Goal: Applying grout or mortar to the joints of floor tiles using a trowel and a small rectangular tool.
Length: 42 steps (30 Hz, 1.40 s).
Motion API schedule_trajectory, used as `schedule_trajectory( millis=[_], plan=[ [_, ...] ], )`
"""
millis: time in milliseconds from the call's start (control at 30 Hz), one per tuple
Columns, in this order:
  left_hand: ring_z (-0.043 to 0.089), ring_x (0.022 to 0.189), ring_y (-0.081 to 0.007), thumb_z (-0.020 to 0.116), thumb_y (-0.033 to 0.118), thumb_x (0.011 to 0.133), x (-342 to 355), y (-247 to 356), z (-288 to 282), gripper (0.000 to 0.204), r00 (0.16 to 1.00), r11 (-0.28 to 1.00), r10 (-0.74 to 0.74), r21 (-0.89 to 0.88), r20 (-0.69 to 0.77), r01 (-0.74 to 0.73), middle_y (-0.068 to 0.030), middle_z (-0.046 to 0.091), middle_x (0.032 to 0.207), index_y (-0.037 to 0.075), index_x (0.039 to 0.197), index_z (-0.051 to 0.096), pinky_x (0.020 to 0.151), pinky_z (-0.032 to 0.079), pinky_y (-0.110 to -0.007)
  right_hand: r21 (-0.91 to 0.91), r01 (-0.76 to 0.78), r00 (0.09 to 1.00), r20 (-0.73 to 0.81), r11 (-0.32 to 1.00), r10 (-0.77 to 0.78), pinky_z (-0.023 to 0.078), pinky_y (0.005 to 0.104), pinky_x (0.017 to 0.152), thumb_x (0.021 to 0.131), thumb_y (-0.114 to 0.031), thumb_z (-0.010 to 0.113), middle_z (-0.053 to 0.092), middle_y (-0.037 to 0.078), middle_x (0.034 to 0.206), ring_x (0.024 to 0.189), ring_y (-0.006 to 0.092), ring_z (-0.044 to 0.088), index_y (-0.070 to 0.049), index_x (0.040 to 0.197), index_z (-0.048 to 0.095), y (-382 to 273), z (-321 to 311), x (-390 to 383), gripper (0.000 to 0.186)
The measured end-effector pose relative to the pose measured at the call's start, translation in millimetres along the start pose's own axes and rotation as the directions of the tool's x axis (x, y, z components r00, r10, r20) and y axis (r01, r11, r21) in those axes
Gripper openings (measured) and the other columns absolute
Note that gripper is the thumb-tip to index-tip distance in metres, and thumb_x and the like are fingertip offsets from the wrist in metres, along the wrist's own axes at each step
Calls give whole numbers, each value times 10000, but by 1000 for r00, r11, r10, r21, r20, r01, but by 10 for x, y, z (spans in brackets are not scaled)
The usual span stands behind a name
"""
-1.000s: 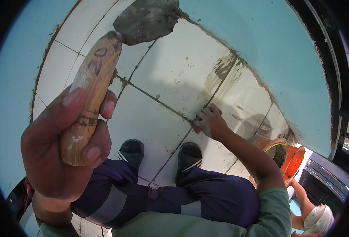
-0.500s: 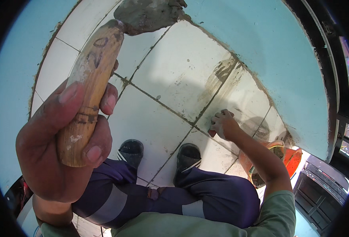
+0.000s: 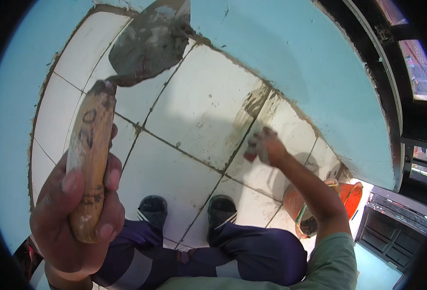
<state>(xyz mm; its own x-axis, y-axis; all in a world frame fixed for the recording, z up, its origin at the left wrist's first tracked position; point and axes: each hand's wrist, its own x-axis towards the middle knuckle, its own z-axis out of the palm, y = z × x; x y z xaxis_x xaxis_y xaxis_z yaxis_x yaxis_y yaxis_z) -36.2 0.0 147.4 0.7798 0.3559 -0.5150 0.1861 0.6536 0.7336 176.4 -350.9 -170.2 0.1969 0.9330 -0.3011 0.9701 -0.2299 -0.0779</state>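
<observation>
My left hand (image 3: 78, 212) grips the wooden handle (image 3: 90, 164) of a trowel, whose blade (image 3: 145, 43) is coated with grey mortar and reaches toward the top of the view. Lower right of the blade, my right hand (image 3: 266, 147) is down at the white tiled floor (image 3: 184, 116), closed around a small reddish piece (image 3: 250, 155) that its fingers mostly hide. It is beside grey smears (image 3: 247, 108) along a joint between tiles.
Light blue walls (image 3: 295, 58) border the tiles at left and upper right. An orange bucket (image 3: 353, 198) and a mortar-stained bucket (image 3: 293, 203) sit beside my right arm. My sandalled feet (image 3: 153, 210) are below. A dark window frame (image 3: 392, 72) runs along the right.
My right hand has moved right and toward the upper wall relative to the tile joints. The trowel appears lower and further left as the view shifted. The other person at lower right has left view.
</observation>
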Motion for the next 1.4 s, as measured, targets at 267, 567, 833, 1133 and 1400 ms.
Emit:
schedule_trajectory(
  millis=[267,567,833,1133,1400],
  plan=[
    [609,539,-149,459,215,1034,180,-105,37,610,998,994,-42,-105,-46,37,-175,533,996,-118,1473,196,475,539,-259,52,-183,949,-251,982,190,346,470,1116,813,-169,613,611,-16,1264,1294,260,465,-261,976,791,1213,-247,1011,259],
    [579,516,-195,513,157,991,264,-99,164,627,990,985,-20,-174,-138,-4,-240,524,1079,-146,1460,228,487,528,-266,194,-128,992,12,973,129,334,489,1148,736,-153,649,654,-2,1202,1269,264,508,-199,902,772,1521,-112,228,212],
    [580,506,-186,489,170,1012,479,-204,316,602,992,986,0,-165,-128,-22,-207,525,1063,-137,1461,230,471,508,-247,126,-48,927,-364,991,92,336,447,1164,740,-156,664,650,-6,1199,1263,256,510,-203,872,760,1336,-38,595,170],
    [569,509,-157,452,194,1030,521,-219,339,597,994,993,21,-112,-110,-34,-189,517,1040,-122,1475,209,464,477,-236,76,-98,970,-215,992,112,347,484,1144,782,-169,627,653,7,1184,1281,279,506,-193,891,755,1279,-278,605,170],
    [558,524,-122,390,215,1067,554,-176,378,559,997,995,-40,-90,-70,34,-151,520,1017,-100,1492,210,477,496,-244,185,-174,964,-168,967,206,348,485,1148,779,-221,631,601,4,1342,1319,270,476,-211,986,772,1342,489,-178,250]
  ],
)
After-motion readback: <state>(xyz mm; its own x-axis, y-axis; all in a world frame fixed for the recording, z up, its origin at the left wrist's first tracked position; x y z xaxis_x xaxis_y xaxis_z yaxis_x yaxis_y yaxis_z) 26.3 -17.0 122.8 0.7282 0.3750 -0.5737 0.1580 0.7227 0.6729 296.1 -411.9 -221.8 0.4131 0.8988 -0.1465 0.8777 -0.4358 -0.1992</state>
